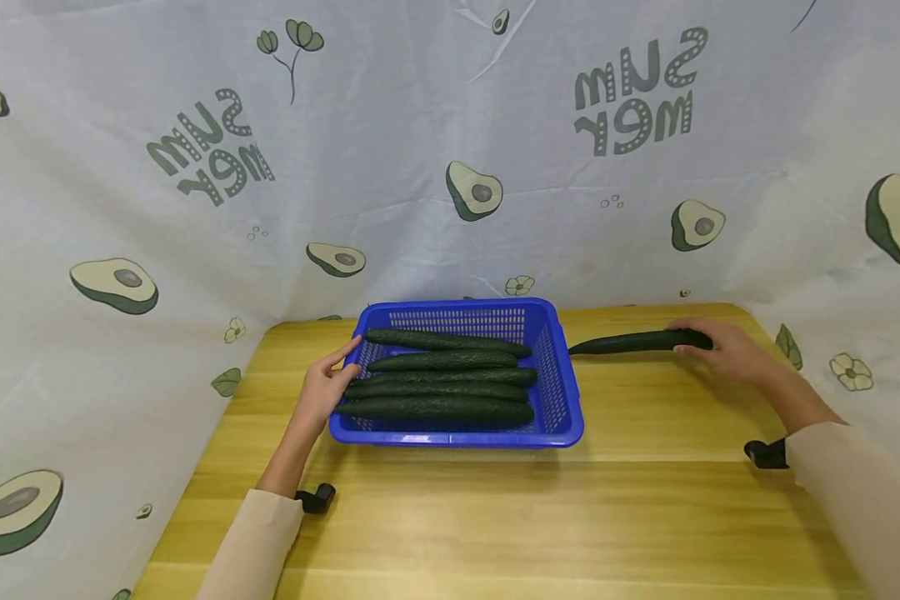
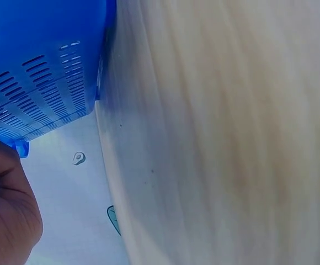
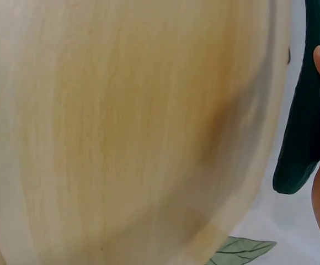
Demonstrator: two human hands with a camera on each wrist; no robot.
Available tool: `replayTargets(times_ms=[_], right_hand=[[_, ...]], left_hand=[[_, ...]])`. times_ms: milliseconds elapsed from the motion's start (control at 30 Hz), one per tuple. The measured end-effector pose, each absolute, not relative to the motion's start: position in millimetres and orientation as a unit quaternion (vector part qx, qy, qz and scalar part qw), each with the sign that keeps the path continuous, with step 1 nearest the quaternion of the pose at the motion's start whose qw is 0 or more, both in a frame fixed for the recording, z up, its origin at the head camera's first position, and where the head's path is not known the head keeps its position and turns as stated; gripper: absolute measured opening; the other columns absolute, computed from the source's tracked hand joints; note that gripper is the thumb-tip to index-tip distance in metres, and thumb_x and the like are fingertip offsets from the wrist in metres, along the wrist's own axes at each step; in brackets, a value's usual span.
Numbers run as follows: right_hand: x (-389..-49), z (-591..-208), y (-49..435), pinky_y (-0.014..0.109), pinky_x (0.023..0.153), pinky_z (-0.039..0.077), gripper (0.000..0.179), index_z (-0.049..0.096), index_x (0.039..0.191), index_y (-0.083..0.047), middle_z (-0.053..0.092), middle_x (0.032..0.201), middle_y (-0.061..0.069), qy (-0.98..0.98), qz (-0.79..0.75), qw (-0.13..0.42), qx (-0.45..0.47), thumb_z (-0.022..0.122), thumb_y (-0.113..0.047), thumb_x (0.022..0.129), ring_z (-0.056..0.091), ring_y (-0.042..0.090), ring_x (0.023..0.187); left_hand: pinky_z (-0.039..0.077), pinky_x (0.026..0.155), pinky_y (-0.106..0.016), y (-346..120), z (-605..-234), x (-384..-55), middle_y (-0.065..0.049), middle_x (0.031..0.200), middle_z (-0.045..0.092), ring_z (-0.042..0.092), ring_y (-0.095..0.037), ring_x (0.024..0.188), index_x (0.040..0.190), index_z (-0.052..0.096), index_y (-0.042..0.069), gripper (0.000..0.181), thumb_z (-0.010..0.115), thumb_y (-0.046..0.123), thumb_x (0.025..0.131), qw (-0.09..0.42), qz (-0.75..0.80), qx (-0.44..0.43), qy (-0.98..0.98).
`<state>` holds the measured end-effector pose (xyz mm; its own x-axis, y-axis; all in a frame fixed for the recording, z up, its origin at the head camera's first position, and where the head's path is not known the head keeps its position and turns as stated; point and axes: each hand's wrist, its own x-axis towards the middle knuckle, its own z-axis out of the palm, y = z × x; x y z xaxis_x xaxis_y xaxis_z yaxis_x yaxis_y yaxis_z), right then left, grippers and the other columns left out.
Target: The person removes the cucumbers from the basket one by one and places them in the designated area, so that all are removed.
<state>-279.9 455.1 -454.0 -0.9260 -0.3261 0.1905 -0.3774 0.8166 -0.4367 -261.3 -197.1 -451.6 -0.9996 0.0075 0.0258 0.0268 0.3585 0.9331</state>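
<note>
A blue plastic basket [image 1: 570,417] with slotted walls stands on the wooden table, and several dark green cucumbers [image 1: 438,408] lie lengthwise in it. At its left end my left hand [image 1: 322,396] grips the rim, thumb over the edge; the left wrist view shows the basket's outer wall [image 2: 44,83] beside that hand [image 2: 8,204]. To the right of the basket my right hand [image 1: 727,350] holds a single cucumber [image 1: 622,342] by its right end. This cucumber's tip points left, close to the basket's right wall. In the right wrist view the thumb presses along the cucumber [image 3: 309,110].
The light wooden table [image 1: 495,517] spreads in front of the basket. Behind and at both sides hangs a white cloth [image 1: 420,233] printed with avocados and lettering. A black wrist device [image 1: 317,498] sits at the left wrist, another [image 1: 767,454] at the right.
</note>
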Motion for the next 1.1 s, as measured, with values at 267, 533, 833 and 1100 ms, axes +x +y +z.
replayTargets(times_ms=[267, 533, 833, 1100], right_hand=[[-284.9, -465.8, 452.2, 0.068, 0.098, 0.042, 0.038, 0.061, 0.134, 0.003, 0.058, 0.137, 0.033, -0.953, 0.238, 0.042, 0.186, 0.068, -0.011, 0.099, 0.052, 0.055, 0.124], [-285.6, -465.6, 446.3, 0.070, 0.103, 0.039, 0.044, 0.057, 0.139, 0.003, 0.053, 0.142, 0.035, -0.959, 0.227, 0.011, 0.171, 0.067, -0.016, 0.101, 0.047, 0.058, 0.129], [-286.4, -460.3, 440.5, 0.073, 0.108, 0.033, 0.061, 0.046, 0.147, 0.008, 0.043, 0.150, 0.037, -0.964, 0.213, -0.029, 0.157, 0.068, -0.025, 0.101, 0.038, 0.060, 0.136], [-282.0, -454.8, 434.9, 0.074, 0.107, 0.032, 0.065, 0.044, 0.148, 0.009, 0.041, 0.150, 0.038, -0.965, 0.214, -0.020, 0.152, 0.068, -0.028, 0.101, 0.037, 0.060, 0.136]], left_hand=[[0.023, 0.042, -0.022, -195.0, -454.6, -261.3, 0.012, 0.049, 0.034, 0.026, -0.006, 0.043, 0.148, 0.057, 0.032, 0.051, 0.063, 0.017, 0.100, 0.014, -0.576, -0.017, -0.817], [0.023, 0.042, -0.022, -196.2, -455.6, -261.0, 0.012, 0.048, 0.032, 0.025, -0.007, 0.042, 0.148, 0.057, 0.034, 0.051, 0.063, 0.019, 0.100, 0.012, -0.579, -0.018, -0.815], [0.024, 0.042, -0.022, -196.5, -455.5, -260.8, 0.012, 0.048, 0.033, 0.026, -0.007, 0.042, 0.149, 0.056, 0.034, 0.051, 0.062, 0.018, 0.100, 0.016, -0.582, -0.020, -0.813], [0.023, 0.043, -0.022, -197.1, -455.2, -259.5, 0.011, 0.049, 0.032, 0.026, -0.008, 0.042, 0.149, 0.056, 0.035, 0.052, 0.062, 0.019, 0.100, 0.021, -0.575, -0.020, -0.818]])
